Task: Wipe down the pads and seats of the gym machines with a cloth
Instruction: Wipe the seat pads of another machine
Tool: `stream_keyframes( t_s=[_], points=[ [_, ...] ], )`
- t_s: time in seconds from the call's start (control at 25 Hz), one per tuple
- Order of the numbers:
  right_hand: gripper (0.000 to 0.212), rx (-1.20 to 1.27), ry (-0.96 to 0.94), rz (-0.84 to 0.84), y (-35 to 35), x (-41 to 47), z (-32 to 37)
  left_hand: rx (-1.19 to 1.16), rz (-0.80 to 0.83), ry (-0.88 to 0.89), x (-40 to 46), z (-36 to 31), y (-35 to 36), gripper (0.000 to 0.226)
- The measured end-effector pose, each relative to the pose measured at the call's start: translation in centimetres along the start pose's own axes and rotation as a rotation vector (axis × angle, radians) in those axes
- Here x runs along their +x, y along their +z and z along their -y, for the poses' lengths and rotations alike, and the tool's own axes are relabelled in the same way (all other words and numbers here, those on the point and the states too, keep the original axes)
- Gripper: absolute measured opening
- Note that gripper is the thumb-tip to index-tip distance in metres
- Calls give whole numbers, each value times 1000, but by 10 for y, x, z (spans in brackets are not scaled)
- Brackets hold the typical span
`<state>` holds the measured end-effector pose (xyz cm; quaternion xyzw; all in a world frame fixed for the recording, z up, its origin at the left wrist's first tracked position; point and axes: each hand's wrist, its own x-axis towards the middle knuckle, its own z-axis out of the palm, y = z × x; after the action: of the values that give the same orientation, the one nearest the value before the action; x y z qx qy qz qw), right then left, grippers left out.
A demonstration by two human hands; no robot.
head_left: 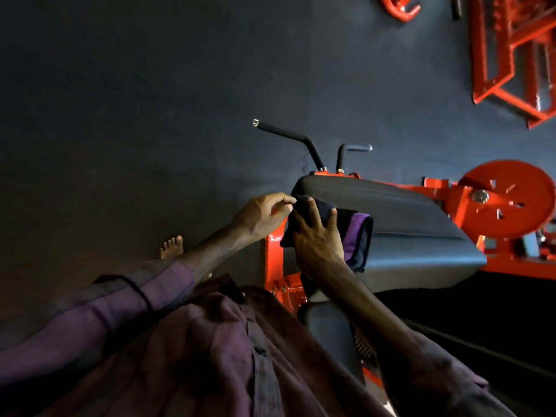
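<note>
Pinching the limp cloth (358, 239) at its corner, left hand (261, 215) gathers it; right hand (319, 239) presses it flat-fingered onto the pad (406, 218).

Cloth on black machine pad, near end.
Dark folded cloth (359, 236), purple panel showing, lies bunched over the near left corner of the long black padded seat (406, 218); pad sits tilted on its red frame.
</note>
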<state>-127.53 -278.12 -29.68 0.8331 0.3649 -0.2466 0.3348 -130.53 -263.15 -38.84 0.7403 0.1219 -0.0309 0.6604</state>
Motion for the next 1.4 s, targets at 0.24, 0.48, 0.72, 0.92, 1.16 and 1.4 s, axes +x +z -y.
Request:
stream_keyframes(
  t_s=[0.24,0.48,0.72,0.92,1.16,1.4],
  points=[
    [56,166,164,-644,86,-98,30,178,168,339,-1,-45,13,24],
    [69,535,614,-775,125,-86,106,326,508,683,-6,-101,39,26],
    [84,814,1060,-879,95,-35,156,507,943,883,31,-142,86,30],
    [87,1249,1717,-1214,34,33,158,593,1258,956,59,-136,127,42],
    [66,1500,2251,-1751,20,64,110,638,1272,914,60,-112,134,76],
    [62,1694,2501,-1941,24,65,90,651,1318,918,67,-110,138,77]
  ],
)
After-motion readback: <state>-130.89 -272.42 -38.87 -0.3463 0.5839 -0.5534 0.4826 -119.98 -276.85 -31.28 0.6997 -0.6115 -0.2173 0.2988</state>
